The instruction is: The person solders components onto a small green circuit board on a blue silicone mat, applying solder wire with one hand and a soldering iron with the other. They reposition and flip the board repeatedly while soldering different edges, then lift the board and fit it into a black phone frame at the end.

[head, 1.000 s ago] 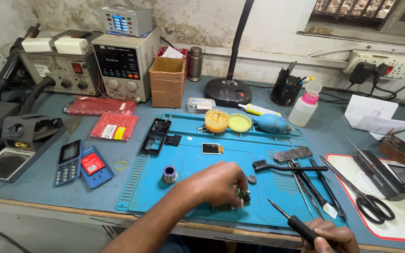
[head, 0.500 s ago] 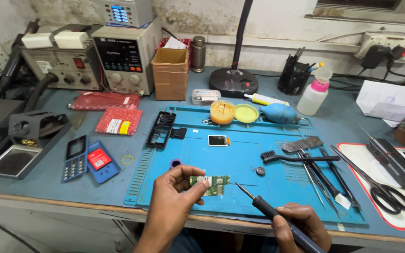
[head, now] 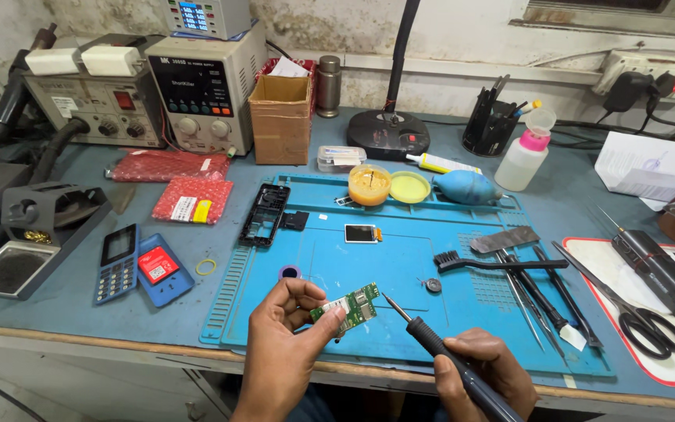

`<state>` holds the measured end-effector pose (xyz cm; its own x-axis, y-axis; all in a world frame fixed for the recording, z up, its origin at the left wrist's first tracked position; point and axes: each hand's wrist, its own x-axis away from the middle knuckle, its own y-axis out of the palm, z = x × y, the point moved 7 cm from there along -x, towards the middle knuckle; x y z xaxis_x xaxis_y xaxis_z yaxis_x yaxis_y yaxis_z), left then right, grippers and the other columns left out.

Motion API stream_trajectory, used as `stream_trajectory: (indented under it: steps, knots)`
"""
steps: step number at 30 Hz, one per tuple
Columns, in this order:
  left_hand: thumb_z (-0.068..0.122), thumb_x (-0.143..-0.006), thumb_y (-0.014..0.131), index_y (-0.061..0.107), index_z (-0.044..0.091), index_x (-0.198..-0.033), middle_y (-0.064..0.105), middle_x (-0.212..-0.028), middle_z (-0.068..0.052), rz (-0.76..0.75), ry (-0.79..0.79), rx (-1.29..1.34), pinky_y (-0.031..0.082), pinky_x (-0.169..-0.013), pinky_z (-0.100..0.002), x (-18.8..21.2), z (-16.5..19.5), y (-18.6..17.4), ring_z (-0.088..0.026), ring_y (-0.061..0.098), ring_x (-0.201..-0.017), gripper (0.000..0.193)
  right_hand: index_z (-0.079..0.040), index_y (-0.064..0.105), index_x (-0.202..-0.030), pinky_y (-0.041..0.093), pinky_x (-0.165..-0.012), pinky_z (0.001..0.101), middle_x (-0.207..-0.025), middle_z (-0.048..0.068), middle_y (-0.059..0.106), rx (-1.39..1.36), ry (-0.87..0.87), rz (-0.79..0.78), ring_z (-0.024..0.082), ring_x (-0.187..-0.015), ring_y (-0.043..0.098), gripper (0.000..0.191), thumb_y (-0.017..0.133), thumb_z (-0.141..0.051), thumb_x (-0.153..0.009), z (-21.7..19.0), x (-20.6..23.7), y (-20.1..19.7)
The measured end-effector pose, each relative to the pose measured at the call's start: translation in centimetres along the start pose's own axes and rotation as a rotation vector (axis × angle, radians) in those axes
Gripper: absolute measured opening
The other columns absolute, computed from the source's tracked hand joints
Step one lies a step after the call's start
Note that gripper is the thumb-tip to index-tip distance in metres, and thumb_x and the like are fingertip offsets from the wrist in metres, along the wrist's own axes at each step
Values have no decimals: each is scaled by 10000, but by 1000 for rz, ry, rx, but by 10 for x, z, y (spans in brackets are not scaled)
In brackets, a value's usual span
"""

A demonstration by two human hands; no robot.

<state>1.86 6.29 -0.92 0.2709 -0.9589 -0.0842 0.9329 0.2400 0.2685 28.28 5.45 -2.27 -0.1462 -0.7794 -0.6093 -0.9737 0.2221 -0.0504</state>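
The left hand (head: 287, 344) pinches one small green circuit board (head: 351, 306) in a closed grip, held just above the near edge of one blue work mat (head: 400, 258). The right hand (head: 482, 375) is wrapped around one black screwdriver (head: 439, 348), its tip just beside the board. Farther off lie one black brush (head: 494, 264), one tiny screen (head: 362, 233), one empty phone frame (head: 263, 215) and two yellow tubs (head: 388, 186) on the surface (head: 80, 289).

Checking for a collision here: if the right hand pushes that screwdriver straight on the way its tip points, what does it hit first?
Most likely the green circuit board held in the left hand. The screwdriver in the right hand aims up-left, its tip just short of the board's edge, though depth is unclear.
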Motion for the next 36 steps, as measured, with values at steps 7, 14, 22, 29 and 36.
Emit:
stream_trajectory:
  steps: [7,14,22,29,36]
  knots:
    - [47,-800,785,591,18,-907,701,-800,-74,17,-73,-51,582,-631,-263,3,0,0,-102,692,-714,224,12,649,-928,460,-623,304,-743,130,654,5,7,-22,124,-706,605,139,723,16,-811,4,0,0]
    - [45,-809,788,580,25,-872,721,-778,-83,4,-50,-49,572,-638,-255,4,4,2,-101,693,-702,218,9,656,-930,489,-631,304,-736,125,672,-1,-12,-54,132,-696,632,147,727,17,-801,1,0,4]
    - [37,-811,786,563,26,-832,714,-775,-78,5,-39,-40,581,-638,-259,4,0,2,-98,696,-695,224,12,659,-925,495,-637,295,-742,129,674,-16,4,-46,130,-705,629,140,726,21,-803,2,0,3]
    - [17,-812,785,554,22,-826,718,-777,-94,-2,-12,-6,572,-626,-268,1,-8,1,-112,687,-682,232,20,665,-905,486,-624,274,-743,126,676,-3,27,-36,109,-680,612,126,728,23,-796,10,2,2]
    - [14,-788,794,550,27,-807,715,-779,-102,16,-18,-18,586,-618,-288,-2,-13,0,-122,698,-698,245,23,681,-905,479,-630,264,-759,122,680,-28,54,-21,94,-680,600,121,746,-6,-806,29,4,-3]
